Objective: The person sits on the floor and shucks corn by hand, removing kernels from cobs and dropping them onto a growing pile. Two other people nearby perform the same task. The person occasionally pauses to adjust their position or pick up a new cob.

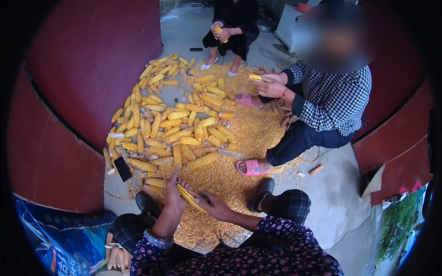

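Observation:
Both my hands grip one ear of yellow corn (191, 198), which lies slantwise between them over the floor. My left hand (175, 191) holds its upper left end; there the thumb and fingers wrap round the cob. Against the lower right end presses my right hand (212, 204), its thumb near the kernels. Loose corn kernels (214, 179) spread in a thick layer beneath. Beyond my hands lies a heap of whole corn ears (179, 127), some with dry husk bits.
A black phone (122, 169) rests at the heap's left edge. Two people (328, 100), (236, 20) sit nearby, each holding corn. Bare cobs (283, 112) lie beside the nearer person, more (119, 257) at lower left by a blue printed sack (69, 238). Dark red panels (96, 45) stand at the sides.

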The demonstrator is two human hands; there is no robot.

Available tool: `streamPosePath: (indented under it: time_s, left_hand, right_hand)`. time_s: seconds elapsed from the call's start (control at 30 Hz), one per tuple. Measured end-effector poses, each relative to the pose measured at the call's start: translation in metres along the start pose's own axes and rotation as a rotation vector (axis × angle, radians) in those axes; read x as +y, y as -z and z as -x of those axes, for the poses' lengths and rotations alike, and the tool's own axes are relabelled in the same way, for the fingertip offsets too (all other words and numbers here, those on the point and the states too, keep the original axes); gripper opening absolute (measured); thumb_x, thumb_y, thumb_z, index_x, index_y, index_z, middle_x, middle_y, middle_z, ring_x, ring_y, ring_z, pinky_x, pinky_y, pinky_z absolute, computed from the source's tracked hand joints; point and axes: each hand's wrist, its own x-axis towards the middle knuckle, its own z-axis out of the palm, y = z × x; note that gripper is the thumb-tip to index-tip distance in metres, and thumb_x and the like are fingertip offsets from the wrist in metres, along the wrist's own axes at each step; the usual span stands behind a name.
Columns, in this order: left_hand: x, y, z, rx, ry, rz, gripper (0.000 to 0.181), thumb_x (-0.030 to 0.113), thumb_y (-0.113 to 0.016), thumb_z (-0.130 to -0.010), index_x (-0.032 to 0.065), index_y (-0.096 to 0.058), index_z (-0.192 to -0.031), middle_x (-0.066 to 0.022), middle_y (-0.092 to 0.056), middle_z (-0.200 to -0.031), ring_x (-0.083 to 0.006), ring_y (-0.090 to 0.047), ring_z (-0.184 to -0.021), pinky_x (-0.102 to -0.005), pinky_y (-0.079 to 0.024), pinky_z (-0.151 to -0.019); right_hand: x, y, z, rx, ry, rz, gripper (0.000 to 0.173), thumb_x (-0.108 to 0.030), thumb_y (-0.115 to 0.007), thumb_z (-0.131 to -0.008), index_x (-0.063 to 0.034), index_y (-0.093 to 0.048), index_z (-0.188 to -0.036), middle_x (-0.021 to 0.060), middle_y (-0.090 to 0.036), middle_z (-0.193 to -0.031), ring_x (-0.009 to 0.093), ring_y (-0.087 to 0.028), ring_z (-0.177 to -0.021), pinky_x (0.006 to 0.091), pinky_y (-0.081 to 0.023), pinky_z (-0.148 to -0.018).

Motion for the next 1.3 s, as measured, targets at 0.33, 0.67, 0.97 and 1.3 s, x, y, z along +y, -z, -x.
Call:
streamPosePath:
  time_s: [0.33,0.67,0.97,1.3]
  left_hand:
    - [-0.006,-0.001,0.001,-0.006,-0.009,-0.015,0.041,0.039,-0.047,-0.09,0.0151,-0.03,-0.061,0.0013,-0.025,-0.052,-0.0136,-0.026,-0.045,-0.0285,-0.028,-0.044]
    - [-0.01,-0.01,0.002,0.039,-0.052,-0.046,0.043,0.042,-0.048,-0.089,0.0158,-0.029,-0.06,0.0027,-0.022,-0.051,-0.0125,-0.023,-0.044,-0.028,-0.025,-0.043]
    - [-0.009,-0.011,0.005,0.064,-0.103,-0.094,0.04,0.043,-0.047,-0.089,0.0139,-0.031,-0.066,0.0005,-0.027,-0.055,-0.0137,-0.029,-0.045,-0.0279,-0.029,-0.042]
    - [-0.027,-0.006,-0.002,0.13,-0.173,-0.078,0.035,0.035,-0.049,-0.089,0.0112,-0.035,-0.068,-0.0015,-0.032,-0.056,-0.016,-0.035,-0.047,-0.0304,-0.034,-0.042]
  right_hand:
    - [0.004,0.001,0.005,0.01,0.025,-0.005,0.049,-0.043,-0.043,-0.091,0.0028,-0.052,-0.105,0.0236,-0.056,-0.074,0.03,-0.058,-0.069,0.038,-0.045,-0.065]
    - [0.033,-0.003,-0.006,0.016,-0.134,-0.128,0.046,-0.04,-0.038,-0.093,0.0026,-0.055,-0.09,0.0114,-0.051,-0.066,0.018,-0.054,-0.059,0.0322,-0.048,-0.057]
    - [0.023,0.003,-0.005,-0.031,-0.389,-0.347,0.067,-0.059,-0.035,-0.088,0.0024,-0.054,-0.107,0.0061,-0.051,-0.07,0.016,-0.056,-0.063,0.0296,-0.052,-0.049]
    - [0.007,-0.009,-0.013,0.05,-0.013,0.23,0.054,-0.05,-0.037,-0.09,0.0014,-0.054,-0.084,0.0251,-0.055,-0.072,0.038,-0.056,-0.07,0.0437,-0.043,-0.065]
